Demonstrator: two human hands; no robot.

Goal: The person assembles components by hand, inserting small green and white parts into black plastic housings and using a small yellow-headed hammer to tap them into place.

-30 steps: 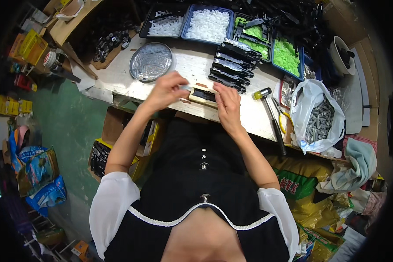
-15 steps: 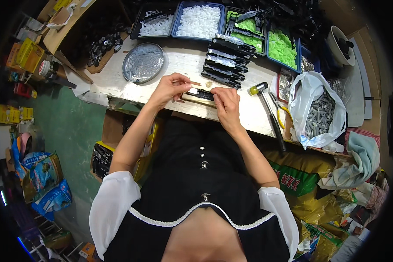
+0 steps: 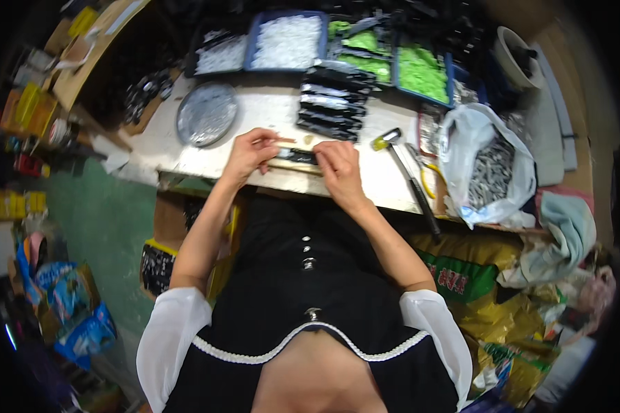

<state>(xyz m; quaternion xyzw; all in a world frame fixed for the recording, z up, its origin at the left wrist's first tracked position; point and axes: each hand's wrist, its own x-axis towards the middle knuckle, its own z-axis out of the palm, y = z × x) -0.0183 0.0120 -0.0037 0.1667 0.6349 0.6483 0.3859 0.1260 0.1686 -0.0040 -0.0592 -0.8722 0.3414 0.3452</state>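
At the front edge of the worktable, a narrow black plastic part (image 3: 300,156) lies across between my hands, above a pale wooden strip (image 3: 294,166). The fingers of my right hand (image 3: 342,175) are closed on the part's right end. My left hand (image 3: 244,158) is at its left end, thumb and fingers bent together in a pinch beside a small whitish piece (image 3: 282,153). Whether the left fingertips grip that piece is blurred. Just beyond my hands sits a row of similar black parts (image 3: 332,103) laid close together.
Behind are a tray of white pieces (image 3: 287,43) and a tray of green pieces (image 3: 422,72). A round dish (image 3: 207,115) stands left. To the right lie a hammer (image 3: 415,186), yellow-handled pliers (image 3: 429,180) and a plastic bag (image 3: 455,168) of grey pieces.
The whole view has shifted and tilted a little, with blur. Both hands stay at the black part; my left fingertips now sit slightly farther from the whitish piece.
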